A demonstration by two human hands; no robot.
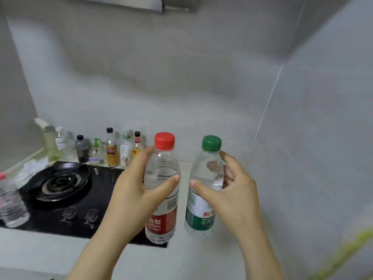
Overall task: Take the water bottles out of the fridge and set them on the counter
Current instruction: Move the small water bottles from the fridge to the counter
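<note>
My left hand (133,190) grips a clear water bottle with a red cap and red label (161,199) around its upper body. My right hand (232,190) holds a second clear water bottle with a green cap and green label (201,199) the same way. Both bottles are upright, side by side, just above or at the pale counter (201,259) beside the right edge of the black stove; whether their bases touch the surface I cannot tell. A third clear bottle (11,205) stands at the far left edge. The fridge is out of view.
A black glass stove (96,190) with a burner (58,182) and two knobs fills the left of the counter. Several condiment and cleaning bottles (112,148) line the back wall. Grey tiled walls close in behind and on the right.
</note>
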